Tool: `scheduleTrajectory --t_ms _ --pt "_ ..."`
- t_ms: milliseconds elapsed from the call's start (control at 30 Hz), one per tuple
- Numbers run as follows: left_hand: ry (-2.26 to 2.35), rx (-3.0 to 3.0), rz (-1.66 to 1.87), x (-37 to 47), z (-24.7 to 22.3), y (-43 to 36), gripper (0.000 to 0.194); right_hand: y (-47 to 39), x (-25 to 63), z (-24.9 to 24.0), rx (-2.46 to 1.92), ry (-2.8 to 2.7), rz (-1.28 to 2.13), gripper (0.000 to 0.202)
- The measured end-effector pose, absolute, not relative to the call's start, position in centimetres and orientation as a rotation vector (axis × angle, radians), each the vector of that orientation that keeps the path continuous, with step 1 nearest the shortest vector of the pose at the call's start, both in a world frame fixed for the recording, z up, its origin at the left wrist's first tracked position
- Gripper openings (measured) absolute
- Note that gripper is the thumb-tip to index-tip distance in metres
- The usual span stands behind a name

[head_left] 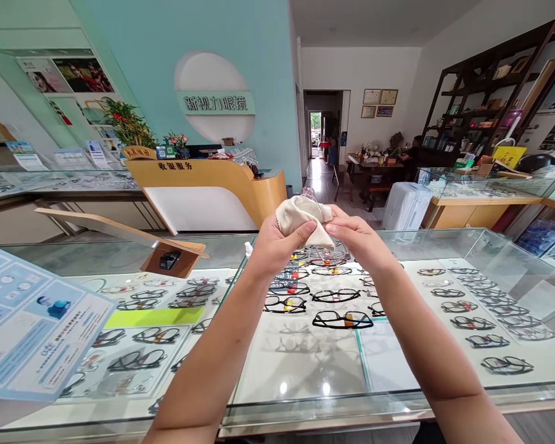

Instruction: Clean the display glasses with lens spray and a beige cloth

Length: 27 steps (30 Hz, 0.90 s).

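Above the glass counter I hold a cream cleaning cloth with a zigzag-cut edge. My left hand is closed on its left side, the thumb pressed over the fabric. From the right, my right hand pinches the cloth's edge between thumb and fingers. Something clear and pinkish pokes out above the cloth, and a thin transparent rim shows under it; they look like parts of eyeglasses, mostly hidden by the cloth. Below my hands, several black-framed eyeglasses lie in rows in the display case.
The glass display case spans the front. A small wooden box and a blue leaflet stand on its left. Farther back are a reception desk, a pale suitcase and a seated person at a table.
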<state>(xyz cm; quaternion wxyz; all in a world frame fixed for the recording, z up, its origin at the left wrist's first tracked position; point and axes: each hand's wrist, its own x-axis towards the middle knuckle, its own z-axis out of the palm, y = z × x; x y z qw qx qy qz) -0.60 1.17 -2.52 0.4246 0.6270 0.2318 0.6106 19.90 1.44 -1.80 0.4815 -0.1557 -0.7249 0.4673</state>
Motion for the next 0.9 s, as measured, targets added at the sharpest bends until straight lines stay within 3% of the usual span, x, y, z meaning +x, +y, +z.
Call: scheduleTrajectory --t_ms 167,467,633,900 --pt "0.616 1.586 1.647 -0.6 -2.9 1.3 0.046 0.9 19.5 -1.6 -0.349 -1.804 1.137 0.033" --pt "0.668 1.405 1.902 1.5 -3.3 1.7 0.055 -0.1 17.9 -2.1 -0.473 -1.928 0.886 0.042" --pt "0.575 1.509 1.65 0.3 -2.5 2.0 0.062 0.1 18.5 -1.9 -0.501 -1.924 0.879 0.036" --pt "0.571 1.687 1.306 -3.2 -1.1 0.8 0.045 0.2 20.7 -0.7 -0.388 -1.878 1.184 0.028"
